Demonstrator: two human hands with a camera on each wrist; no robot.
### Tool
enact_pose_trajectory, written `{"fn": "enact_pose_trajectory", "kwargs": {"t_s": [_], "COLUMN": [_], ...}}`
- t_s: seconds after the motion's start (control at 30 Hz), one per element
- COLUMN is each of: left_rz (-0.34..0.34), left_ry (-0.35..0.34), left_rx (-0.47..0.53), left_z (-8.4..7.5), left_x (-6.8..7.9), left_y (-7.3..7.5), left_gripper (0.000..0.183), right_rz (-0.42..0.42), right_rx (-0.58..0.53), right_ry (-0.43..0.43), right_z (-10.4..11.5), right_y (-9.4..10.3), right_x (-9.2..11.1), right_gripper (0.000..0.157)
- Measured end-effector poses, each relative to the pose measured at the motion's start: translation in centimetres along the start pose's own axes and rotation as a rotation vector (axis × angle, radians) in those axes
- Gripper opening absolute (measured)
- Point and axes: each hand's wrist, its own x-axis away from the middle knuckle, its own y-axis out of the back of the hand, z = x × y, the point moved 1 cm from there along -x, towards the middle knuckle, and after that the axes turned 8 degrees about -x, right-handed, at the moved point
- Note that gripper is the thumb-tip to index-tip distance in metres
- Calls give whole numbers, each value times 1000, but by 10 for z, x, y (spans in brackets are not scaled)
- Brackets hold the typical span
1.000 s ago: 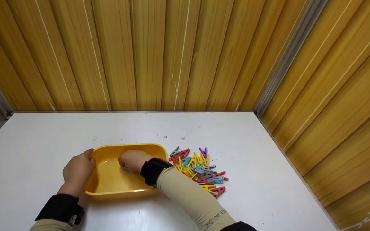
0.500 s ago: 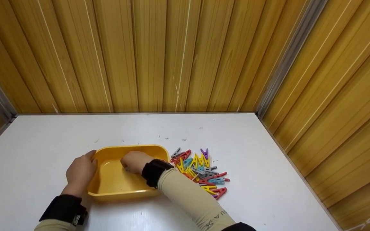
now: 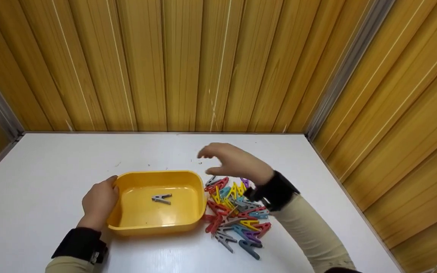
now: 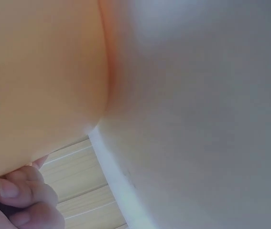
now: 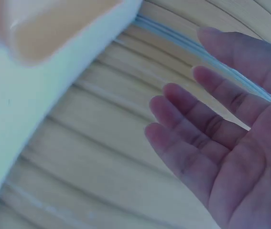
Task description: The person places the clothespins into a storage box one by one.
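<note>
A yellow plastic basin [image 3: 157, 226] stands on the white table, and my left hand [image 3: 99, 201] grips its left rim. Seen from the left wrist, the fingers [image 4: 30, 191] curl at the basin's edge. One grey clothespin [image 3: 158, 198] lies on the basin's floor. My right hand [image 3: 239, 163] is raised above the far side of a heap of coloured clothespins [image 3: 249, 223]. Its fingers are spread and the palm holds nothing, as the right wrist view shows. The right wrist and its black band hide part of the heap.
The clothespin heap lies right beside the basin's right wall, some pieces close against it. A wood-patterned back wall [image 3: 180, 68] rises behind the table [image 3: 59, 163], and a similar side wall [image 3: 404, 125] stands on the right.
My right hand has come out of the basin and swung up and right over the heap, leaving the grey clothespin behind. The left hand keeps its grip on the rim.
</note>
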Motion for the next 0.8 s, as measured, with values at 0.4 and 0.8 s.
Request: {"fn": "enact_pose_trajectory", "kwargs": {"t_s": [0.4, 0.8], "left_rz": [-9, -17], "left_ry": [-37, -34], "left_rx": [-6, -35], "left_z": [-6, -7], "left_x": [-2, -2], "left_y": [2, 1], "left_gripper": [44, 44], "right_rz": [-46, 90], "right_rx": [-40, -48], "right_ry": [-132, -233], "right_z": [-71, -91], "right_y": [-25, -67], "right_x": [128, 161], "right_gripper": [34, 31]}}
